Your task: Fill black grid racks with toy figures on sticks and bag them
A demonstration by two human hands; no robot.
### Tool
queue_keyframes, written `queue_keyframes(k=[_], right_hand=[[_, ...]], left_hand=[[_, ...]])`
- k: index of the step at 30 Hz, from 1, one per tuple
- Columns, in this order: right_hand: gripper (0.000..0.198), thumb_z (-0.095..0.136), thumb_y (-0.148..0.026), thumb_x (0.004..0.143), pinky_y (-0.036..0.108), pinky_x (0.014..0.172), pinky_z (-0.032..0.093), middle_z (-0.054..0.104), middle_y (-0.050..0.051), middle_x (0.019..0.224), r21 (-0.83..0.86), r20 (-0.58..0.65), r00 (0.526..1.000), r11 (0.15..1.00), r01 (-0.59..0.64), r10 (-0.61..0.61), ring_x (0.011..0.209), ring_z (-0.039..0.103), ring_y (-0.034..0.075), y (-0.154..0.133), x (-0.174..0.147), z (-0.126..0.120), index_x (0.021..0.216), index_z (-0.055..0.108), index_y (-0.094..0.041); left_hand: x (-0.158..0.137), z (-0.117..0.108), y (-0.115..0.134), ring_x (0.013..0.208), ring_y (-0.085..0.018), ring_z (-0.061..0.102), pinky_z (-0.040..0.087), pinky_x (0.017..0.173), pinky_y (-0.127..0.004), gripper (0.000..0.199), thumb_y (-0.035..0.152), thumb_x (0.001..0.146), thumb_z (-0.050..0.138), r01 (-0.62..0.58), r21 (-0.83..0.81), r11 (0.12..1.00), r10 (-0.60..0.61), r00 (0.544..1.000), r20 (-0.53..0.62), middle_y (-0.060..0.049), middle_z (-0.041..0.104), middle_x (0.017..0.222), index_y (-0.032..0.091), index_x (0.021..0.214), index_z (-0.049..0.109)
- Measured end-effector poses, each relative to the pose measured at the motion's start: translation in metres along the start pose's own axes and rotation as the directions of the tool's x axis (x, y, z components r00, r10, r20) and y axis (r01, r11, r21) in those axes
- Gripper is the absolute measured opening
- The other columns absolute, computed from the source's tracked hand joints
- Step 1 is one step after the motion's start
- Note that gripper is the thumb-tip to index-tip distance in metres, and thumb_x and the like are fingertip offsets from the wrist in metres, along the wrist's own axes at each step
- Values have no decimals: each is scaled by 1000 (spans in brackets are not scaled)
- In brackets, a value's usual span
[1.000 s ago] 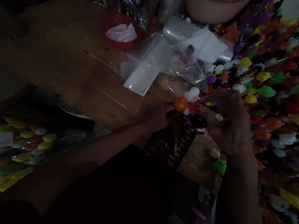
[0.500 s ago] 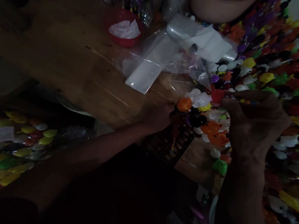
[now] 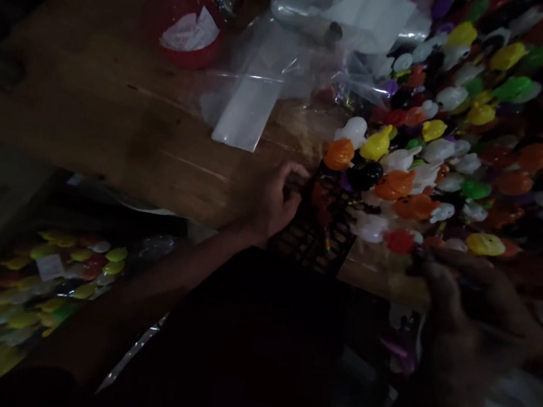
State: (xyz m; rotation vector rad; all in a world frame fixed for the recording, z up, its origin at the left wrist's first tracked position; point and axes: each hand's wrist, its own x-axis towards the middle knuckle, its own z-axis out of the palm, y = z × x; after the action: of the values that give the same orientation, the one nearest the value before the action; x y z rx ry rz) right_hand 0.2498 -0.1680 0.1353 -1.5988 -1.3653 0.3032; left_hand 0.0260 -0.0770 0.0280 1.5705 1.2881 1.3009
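Note:
My right hand [image 3: 479, 307], at the lower right and blurred, is closed on a small plastic toy with a red head [image 3: 400, 240]. A white toy head [image 3: 370, 227] sticks out just beyond the red one; whether it is in the same grip I cannot tell. My left hand [image 3: 279, 201] rests by the left edge of a dark lattice tray [image 3: 296, 244]. Its fingers are loosely curled, thumb and forefinger apart, with nothing visible between them. Inside the tray lies a dark reddish toy [image 3: 321, 207] with a coloured stem. An orange toy head [image 3: 340, 154] and a black one [image 3: 365, 175] sit at its far edge.
A big heap of colourful toys [image 3: 495, 154] covers the right side. On the wooden table [image 3: 159, 140] lie clear plastic bags [image 3: 249, 106] and a red bowl [image 3: 191, 57] with paper slips. A bag of yellowish toys [image 3: 46, 293] is at lower left.
My right hand has come down towards me and right with the red-headed toy, away from the clear bags. My left hand's fingers show more clearly beside the tray. The camera view has shifted.

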Motion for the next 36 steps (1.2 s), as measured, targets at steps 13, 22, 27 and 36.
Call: queue_keyframes(k=[13,22,27,36], right_hand=[[27,51,-30,100,40,77,36,74,10,102,-509,303,885,725,464,-353,85,56,25,99,-36,30,118,70,-23],[25,53,-28,97,39,75,31,70,11,104,-490,237,926,787,374,-293,88,52,27,104,-36,34,114,71,-26],[27,50,-28,97,41,76,34,69,13,101,-509,224,929,777,370,-296,86,55,28,112,-38,34,114,69,-22],[19,51,-28,98,35,71,48,71,9,97,-251,201,925,895,368,-323,83,66,22,71,-44,69,112,63,-21]], left_hand=[[-2,15,53,84,-25,70,51,76,-34,17,30,80,69,138,605,784,-277,950,143,-10,73,88,15,87,66],[-12,-18,34,71,-13,66,50,66,-23,32,32,72,75,437,-53,898,-425,892,154,0,71,83,19,96,59],[-26,-37,37,46,-7,52,39,45,-21,47,41,69,82,575,-203,793,-513,809,287,-1,73,82,17,100,57],[-40,-57,34,58,-7,62,45,52,-18,47,47,70,85,577,-359,734,-489,815,309,-7,78,92,15,100,69]])
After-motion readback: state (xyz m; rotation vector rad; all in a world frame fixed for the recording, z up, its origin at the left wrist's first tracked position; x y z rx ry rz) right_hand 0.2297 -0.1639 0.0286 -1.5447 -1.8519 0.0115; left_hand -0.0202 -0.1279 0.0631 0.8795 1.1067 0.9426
